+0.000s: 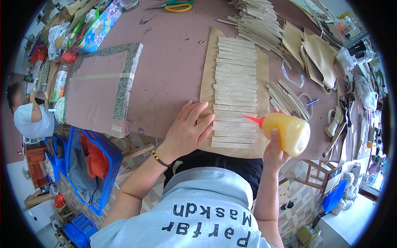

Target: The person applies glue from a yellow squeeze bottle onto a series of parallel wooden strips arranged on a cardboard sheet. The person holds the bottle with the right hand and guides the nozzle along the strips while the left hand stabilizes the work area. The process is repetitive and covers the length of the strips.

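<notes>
My right hand (276, 142) grips a yellowish glue bottle (289, 131) with a red pointed nozzle, tilted so the tip hangs over the strips. Below that tip, a column of pale strips (235, 78) lies side by side on a brown paper sheet (262, 87). Small glossy drops, seemingly glue, show along several strips. My left hand (191, 126) rests at the column's left edge, fingers spread, its fingertips touching or just above the sheet and strip ends. Whether they press on a strip I cannot tell. A dark beaded bracelet circles the left wrist.
Loose pale strips (285, 99) and a blue pen (312, 102) lie to the right, near folded brown pieces (318, 56). A larger strip pile (258, 27) and scissors (178, 5) are at the far side. A stone slab (133, 62) and blue basket (113, 159) stand left; another person sits beyond.
</notes>
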Available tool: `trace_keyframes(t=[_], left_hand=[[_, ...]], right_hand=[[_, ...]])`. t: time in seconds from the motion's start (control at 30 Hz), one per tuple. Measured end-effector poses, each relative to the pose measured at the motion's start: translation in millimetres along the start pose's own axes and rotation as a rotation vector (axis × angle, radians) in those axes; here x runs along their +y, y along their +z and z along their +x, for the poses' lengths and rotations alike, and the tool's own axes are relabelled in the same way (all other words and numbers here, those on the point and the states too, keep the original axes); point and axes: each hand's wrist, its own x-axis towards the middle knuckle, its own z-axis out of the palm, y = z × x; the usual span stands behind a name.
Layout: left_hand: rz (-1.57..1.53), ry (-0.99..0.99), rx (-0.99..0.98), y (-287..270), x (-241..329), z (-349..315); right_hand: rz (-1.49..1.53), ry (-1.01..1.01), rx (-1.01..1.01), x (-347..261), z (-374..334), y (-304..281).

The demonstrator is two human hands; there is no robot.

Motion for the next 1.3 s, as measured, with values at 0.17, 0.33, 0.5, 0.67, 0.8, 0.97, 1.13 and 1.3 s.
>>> trace_keyframes(t=[0.17, 0.33, 0.5, 0.67, 0.8, 0.97, 1.13, 1.3], left_hand=[[0.016, 0.002, -0.007, -0.5, 0.8, 0.5], [-0.003, -0.002, 0.003, -2.6, 1.8, 0.2], [-0.051, -0.006, 0.011, -2.3, 8.7, -9.4], [-0.034, -0.008, 0.014, -0.9, 8.4, -9.7], [-0.044, -0.011, 0.026, 0.6, 6.5, -11.5], [-0.054, -0.020, 0.035, 0.5, 6.9, -11.3], [-0.051, -0.023, 0.031, -1.2, 7.9, -9.9], [-0.046, -0.007, 0.036, -0.8, 6.9, -9.2]], right_hand=[[0.093, 0.008, -0.117, 4.5, -6.0, 31.9], [0.113, 0.042, -0.186, 1.9, -6.8, 44.8], [0.113, 0.073, -0.189, -4.3, -7.2, 39.7], [0.126, 0.072, -0.224, 1.4, -10.8, 46.1], [0.090, 0.050, -0.249, 2.5, -10.8, 48.3], [0.070, 0.060, -0.257, 0.3, -9.9, 47.2], [0.017, 0.035, -0.288, 0.8, -9.7, 48.1], [0.018, 0.019, -0.235, -2.5, -12.9, 37.9]])
